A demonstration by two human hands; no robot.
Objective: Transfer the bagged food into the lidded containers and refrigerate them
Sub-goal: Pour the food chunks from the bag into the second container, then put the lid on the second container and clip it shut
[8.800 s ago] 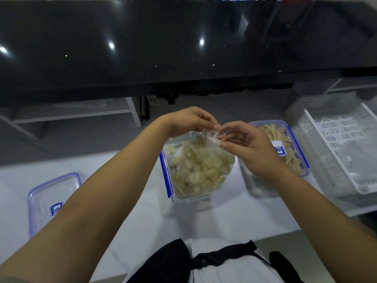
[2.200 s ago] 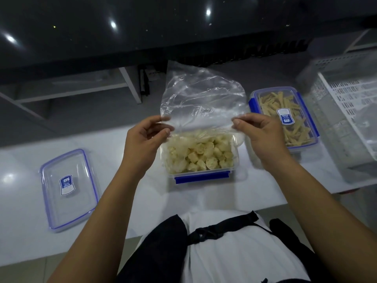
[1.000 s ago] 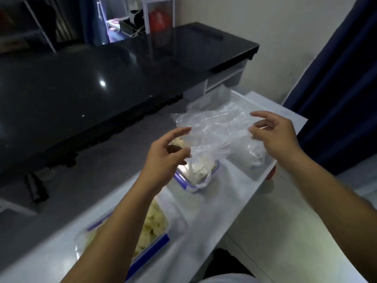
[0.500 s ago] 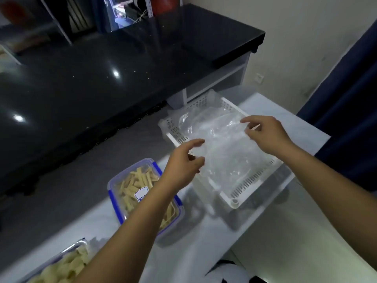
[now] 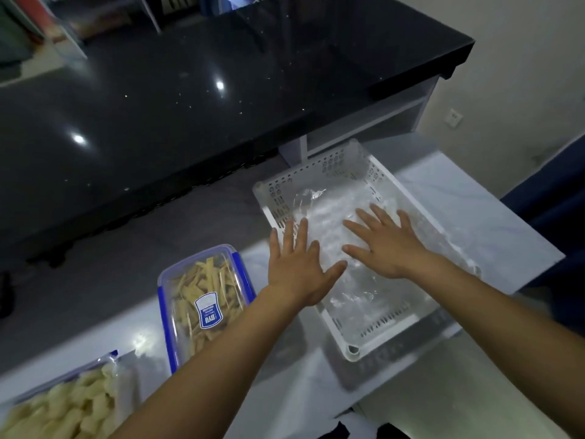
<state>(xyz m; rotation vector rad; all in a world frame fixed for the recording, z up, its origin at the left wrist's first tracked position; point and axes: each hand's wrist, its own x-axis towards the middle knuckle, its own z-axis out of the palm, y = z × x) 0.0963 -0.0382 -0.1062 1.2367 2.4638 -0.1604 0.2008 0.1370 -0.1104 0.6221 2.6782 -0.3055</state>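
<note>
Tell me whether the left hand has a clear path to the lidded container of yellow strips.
Probably yes. The left hand lies flat and empty at the white perforated basket, with the lidded container of yellow strips just beside it and nothing between.

A blue-and-white label point(image 5: 209, 310) is sitting on the clear lid of the lidded container point(image 5: 202, 299) holding strip-shaped food, near the front edge of the white table point(image 5: 493, 223); its largest word seems to be reading "DYU", running sideways in this view, while the smaller lines under it are showing too blurred to read, and nothing else is carrying legible writing
</note>
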